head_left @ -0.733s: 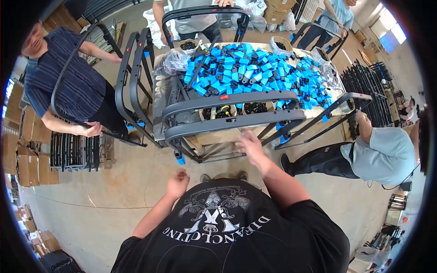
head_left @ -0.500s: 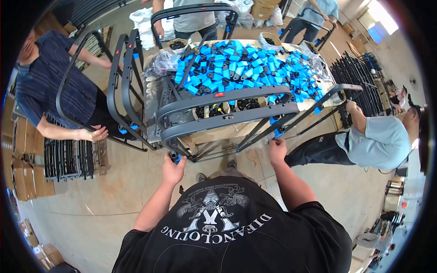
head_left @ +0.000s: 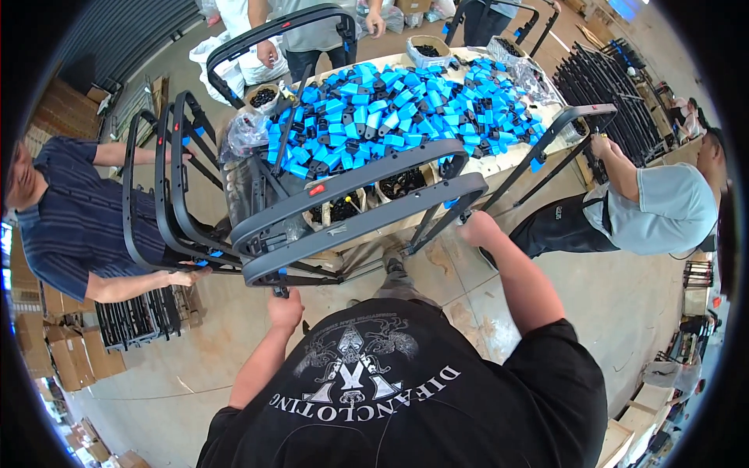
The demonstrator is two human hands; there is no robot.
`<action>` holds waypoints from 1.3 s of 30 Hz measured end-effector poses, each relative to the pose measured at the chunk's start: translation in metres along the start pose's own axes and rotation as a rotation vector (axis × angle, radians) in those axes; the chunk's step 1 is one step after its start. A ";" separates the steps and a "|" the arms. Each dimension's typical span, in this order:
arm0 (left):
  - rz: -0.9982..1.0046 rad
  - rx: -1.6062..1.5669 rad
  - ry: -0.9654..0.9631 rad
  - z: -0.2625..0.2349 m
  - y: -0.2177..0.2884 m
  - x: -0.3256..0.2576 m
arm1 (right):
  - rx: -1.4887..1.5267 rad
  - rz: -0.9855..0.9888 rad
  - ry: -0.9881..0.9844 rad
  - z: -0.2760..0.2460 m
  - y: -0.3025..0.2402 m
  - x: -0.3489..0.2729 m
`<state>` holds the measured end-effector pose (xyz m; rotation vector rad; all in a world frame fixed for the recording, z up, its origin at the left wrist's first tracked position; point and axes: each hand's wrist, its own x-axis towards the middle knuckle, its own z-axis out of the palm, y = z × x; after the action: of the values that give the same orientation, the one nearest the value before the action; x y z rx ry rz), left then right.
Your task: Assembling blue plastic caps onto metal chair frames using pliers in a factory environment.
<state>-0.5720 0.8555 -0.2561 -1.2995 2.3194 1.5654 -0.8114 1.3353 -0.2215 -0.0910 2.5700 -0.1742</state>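
Two dark grey tube frames with rounded corners stand one behind the other before me, a nearer frame (head_left: 367,228) and a farther frame (head_left: 351,184) with a red mark. Below the nearer frame's left corner, my left hand (head_left: 286,309) is closed around a small blue-and-black plastic piece (head_left: 281,292), mostly hidden by the fingers. At the nearer frame's right end, my right hand (head_left: 479,232) is closed, its fingertips on a small dark part (head_left: 466,216) I cannot make out. Behind the frames, a heap of blue and black plastic pieces (head_left: 390,113) covers the table (head_left: 499,162).
Bins of small black parts, including one bin (head_left: 427,51), stand on the table. At left a co-worker (head_left: 74,210) holds several upright frames (head_left: 161,187). Another co-worker (head_left: 663,195) handles a frame (head_left: 566,129) at right. Cardboard boxes (head_left: 74,355) are stacked at left.
The view has shifted. Both frames before me sit lower and farther left in it, now slanting. My right hand is closer to the frame's end. The left co-worker's upright frames have shifted.
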 end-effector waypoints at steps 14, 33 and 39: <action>-0.479 0.192 -0.507 -0.045 0.073 -0.013 | 1.671 0.061 -0.232 0.017 0.014 -0.032; 0.117 0.157 0.092 -0.005 0.024 -0.024 | 1.244 0.543 -0.327 -0.041 -0.026 -0.041; 0.447 0.161 0.237 0.024 -0.035 0.016 | 1.056 0.165 0.182 0.062 0.022 -0.001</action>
<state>-0.5684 0.8599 -0.3013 -1.0280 2.9772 1.3349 -0.7774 1.3511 -0.2762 0.5425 2.3046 -1.4659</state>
